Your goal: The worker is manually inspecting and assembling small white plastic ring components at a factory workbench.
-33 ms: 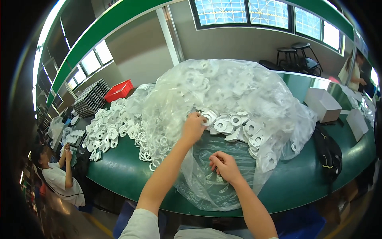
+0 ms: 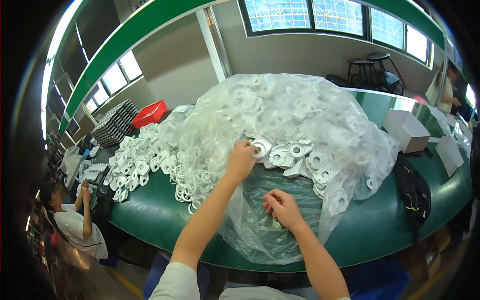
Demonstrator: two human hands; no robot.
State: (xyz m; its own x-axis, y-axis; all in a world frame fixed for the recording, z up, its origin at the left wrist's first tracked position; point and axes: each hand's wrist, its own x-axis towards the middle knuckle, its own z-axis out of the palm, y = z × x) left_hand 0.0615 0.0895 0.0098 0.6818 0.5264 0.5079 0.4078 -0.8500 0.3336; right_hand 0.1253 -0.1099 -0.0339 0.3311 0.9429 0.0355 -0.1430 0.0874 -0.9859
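A large clear plastic bag [image 2: 240,215] lies spread on the green table, its mouth toward me. Out of it spills a heap of white plastic parts [image 2: 320,160], flat pieces with round holes. My left hand [image 2: 241,161] reaches to the near edge of the heap, its fingers closed at the rim of one white part with a round hole [image 2: 261,146]. Lower and to the right, my right hand [image 2: 283,209] rests over the bag's film with curled fingers; whatever they may hold is hidden.
More loose white parts [image 2: 135,162] and white rings [image 2: 186,182] lie left of the bag. Beyond them are a red bin [image 2: 150,114] and stacked trays [image 2: 115,122]. A white box [image 2: 406,131] and a black bag [image 2: 412,187] stand at right. A co-worker [image 2: 75,220] is at far left.
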